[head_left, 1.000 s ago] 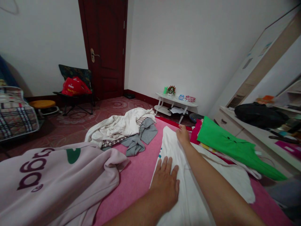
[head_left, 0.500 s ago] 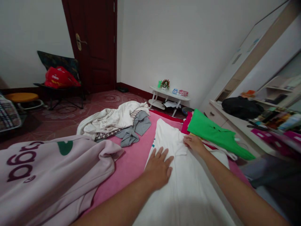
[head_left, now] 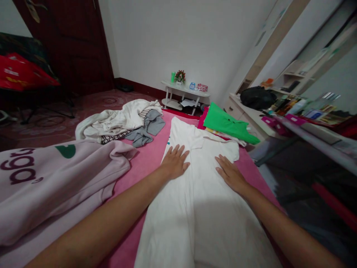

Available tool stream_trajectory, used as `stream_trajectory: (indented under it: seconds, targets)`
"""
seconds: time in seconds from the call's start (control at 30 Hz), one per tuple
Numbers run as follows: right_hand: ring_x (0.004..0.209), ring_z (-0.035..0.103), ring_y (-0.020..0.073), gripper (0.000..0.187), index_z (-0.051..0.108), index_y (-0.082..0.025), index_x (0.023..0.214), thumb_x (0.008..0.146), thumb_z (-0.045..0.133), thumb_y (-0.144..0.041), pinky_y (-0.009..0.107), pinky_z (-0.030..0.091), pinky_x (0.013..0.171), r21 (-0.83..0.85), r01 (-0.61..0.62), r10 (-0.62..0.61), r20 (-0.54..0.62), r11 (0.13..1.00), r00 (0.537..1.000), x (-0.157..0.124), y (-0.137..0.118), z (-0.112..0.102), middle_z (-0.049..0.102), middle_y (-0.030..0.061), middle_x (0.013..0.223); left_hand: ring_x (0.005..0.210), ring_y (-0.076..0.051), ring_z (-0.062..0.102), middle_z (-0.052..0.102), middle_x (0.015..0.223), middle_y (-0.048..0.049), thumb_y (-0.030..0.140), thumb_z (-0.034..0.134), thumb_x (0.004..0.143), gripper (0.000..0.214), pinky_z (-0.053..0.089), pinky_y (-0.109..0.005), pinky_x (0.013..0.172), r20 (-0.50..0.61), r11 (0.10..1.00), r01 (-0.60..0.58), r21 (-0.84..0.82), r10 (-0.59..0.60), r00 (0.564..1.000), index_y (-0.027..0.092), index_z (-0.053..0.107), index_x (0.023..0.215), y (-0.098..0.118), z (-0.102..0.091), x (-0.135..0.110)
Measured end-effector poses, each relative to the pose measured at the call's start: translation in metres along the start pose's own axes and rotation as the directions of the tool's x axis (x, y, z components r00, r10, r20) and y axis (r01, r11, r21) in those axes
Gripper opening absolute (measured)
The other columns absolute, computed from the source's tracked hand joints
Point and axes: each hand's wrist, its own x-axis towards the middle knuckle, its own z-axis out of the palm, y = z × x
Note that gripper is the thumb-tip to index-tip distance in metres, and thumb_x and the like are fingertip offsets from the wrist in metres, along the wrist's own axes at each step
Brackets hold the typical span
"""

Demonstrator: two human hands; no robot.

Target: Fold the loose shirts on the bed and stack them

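A white garment [head_left: 206,201], which looks like a shirt, is spread over the pink bed cover [head_left: 150,156], with a lengthwise fold edge down its middle. On its left part my left hand [head_left: 176,162] lies flat, fingers spread. My right hand [head_left: 230,173] rests on the right part, its fingers stretched out and holding nothing. Small teal marks show at the garment's left edge. To the left lies a pale pink sweatshirt [head_left: 72,186] with dark lettering and a green patch.
Beyond the sweatshirt are a heaped cream garment [head_left: 117,119] and a grey cloth [head_left: 147,128]. Folded clothes with a green shirt [head_left: 227,121] on top lie at the back right. A white side table [head_left: 185,89] stands by the wall; a cluttered dresser [head_left: 251,115] is at right.
My right hand has let go of the garment's upper fold and moved down onto its right part, which now lies spread out. My left hand stays flat on the cloth. The view has shifted right.
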Motion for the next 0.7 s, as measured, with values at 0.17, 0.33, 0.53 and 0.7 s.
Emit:
stream_trajectory:
  seconds: [0.17, 0.33, 0.53, 0.7]
  targets:
    - [0.142, 0.022, 0.0248, 0.055, 0.04, -0.02, 0.142, 0.093, 0.033, -0.044, 0.048, 0.024, 0.113, 0.009, -0.041, 0.041, 0.028, 0.999, 0.999, -0.054, -0.018, -0.009, 0.03, 0.0091, 0.153, 0.144, -0.027, 0.009, 0.016, 0.157, -0.0089, 0.056, 0.024, 0.095, 0.064, 0.007, -0.045, 0.116, 0.044, 0.998, -0.056, 0.009, 0.056, 0.997, 0.019, 0.026, 0.148, 0.006, -0.004, -0.028]
    - [0.117, 0.053, 0.0239, 0.033, 0.062, -0.025, 0.112, 0.084, 0.045, -0.031, 0.042, 0.04, 0.102, 0.164, 0.014, -0.006, -0.047, 0.986, 0.999, -0.096, -0.086, -0.042, 0.06, 0.0083, 0.125, 0.144, -0.025, 0.009, 0.016, 0.157, -0.0101, 0.06, 0.017, 0.095, 0.069, 0.01, -0.042, 0.116, 0.057, 0.995, -0.103, -0.014, 0.104, 0.993, 0.018, 0.024, 0.148, 0.007, -0.01, -0.066]
    - [0.068, 0.059, 0.0137, 0.01, 0.059, -0.024, 0.078, 0.072, 0.061, -0.016, 0.024, 0.041, 0.055, 0.258, 0.331, -0.398, 0.282, 0.908, 0.873, -0.153, -0.169, -0.078, 0.063, -0.0032, 0.079, 0.144, -0.025, 0.012, 0.015, 0.157, -0.0095, 0.059, 0.024, 0.095, 0.064, 0.014, -0.046, 0.116, 0.102, 0.984, -0.169, -0.058, 0.174, 0.979, 0.023, 0.027, 0.147, 0.002, -0.019, -0.097]
    - [0.073, 0.059, 0.0187, 0.026, 0.058, -0.021, 0.087, 0.066, 0.073, -0.023, 0.027, 0.041, 0.054, -0.01, 0.571, -0.571, -0.01, 0.821, 0.821, -0.168, -0.185, -0.053, 0.064, 0.0009, 0.089, 0.144, -0.026, 0.01, 0.014, 0.157, -0.0074, 0.059, 0.026, 0.094, 0.062, 0.013, -0.048, 0.115, 0.132, 0.982, -0.172, -0.084, 0.182, 0.974, 0.027, 0.026, 0.148, 0.005, -0.024, -0.107]
